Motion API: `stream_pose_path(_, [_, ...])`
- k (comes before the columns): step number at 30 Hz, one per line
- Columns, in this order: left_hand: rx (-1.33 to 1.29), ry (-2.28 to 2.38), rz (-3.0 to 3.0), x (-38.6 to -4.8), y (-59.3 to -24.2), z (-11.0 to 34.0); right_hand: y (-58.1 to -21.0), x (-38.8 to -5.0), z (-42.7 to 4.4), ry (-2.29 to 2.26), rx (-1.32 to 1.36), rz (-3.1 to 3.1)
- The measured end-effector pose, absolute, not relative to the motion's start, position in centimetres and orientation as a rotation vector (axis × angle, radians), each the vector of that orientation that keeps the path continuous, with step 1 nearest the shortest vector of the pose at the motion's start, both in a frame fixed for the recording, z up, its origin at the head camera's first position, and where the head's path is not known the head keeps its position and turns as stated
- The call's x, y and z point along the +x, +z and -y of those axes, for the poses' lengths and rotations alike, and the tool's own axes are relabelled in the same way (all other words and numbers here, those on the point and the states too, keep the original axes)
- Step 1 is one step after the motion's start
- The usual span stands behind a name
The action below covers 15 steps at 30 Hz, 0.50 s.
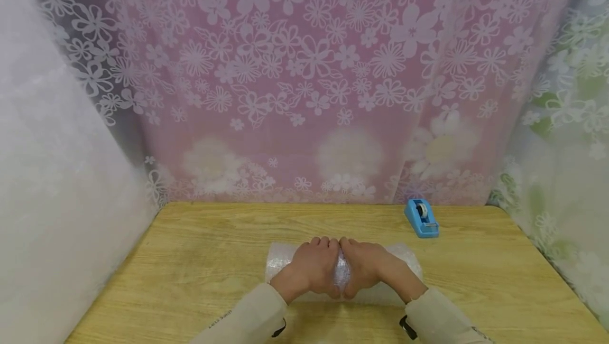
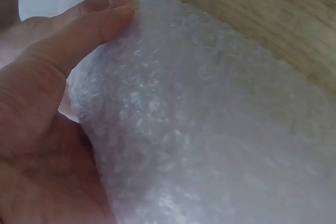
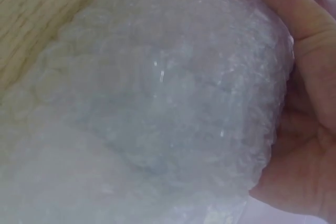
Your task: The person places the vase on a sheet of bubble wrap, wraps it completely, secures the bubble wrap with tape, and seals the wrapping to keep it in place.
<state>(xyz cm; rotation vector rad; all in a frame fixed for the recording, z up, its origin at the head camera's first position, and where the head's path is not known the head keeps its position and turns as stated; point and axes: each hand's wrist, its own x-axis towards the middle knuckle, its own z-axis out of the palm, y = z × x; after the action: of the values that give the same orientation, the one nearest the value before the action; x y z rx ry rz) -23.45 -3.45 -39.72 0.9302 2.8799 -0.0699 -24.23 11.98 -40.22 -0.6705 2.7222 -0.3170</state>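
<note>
A roll of clear bubble wrap (image 1: 280, 257) lies crosswise near the front middle of the table. My left hand (image 1: 317, 266) grips it left of its middle, and my right hand (image 1: 365, 266) does the same on the right. The hands nearly meet, with a narrow shiny strip of wrap between them. Both thumbs lie on the near side while the fingers reach over the top. In the left wrist view, the thumb and palm of the left hand (image 2: 47, 66) curve round the wrap. The right wrist view has the right hand (image 3: 312, 72) against it likewise. Whatever may be inside the wrap cannot be made out.
A blue tape dispenser (image 1: 421, 219) with a roll of tape stands at the back right of the wooden table (image 1: 214, 249). Behind the table hangs a pink flowered curtain (image 1: 304, 85), with pale sheets at the left and right sides.
</note>
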Motion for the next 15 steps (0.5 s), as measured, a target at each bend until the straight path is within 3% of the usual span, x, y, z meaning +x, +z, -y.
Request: stream_pose_path(15, [0.969, -0.223, -3.115, -23.1, -41.8, 3.9, -39.9, -25.1, -11.8, -0.351, -0.713, -2.669])
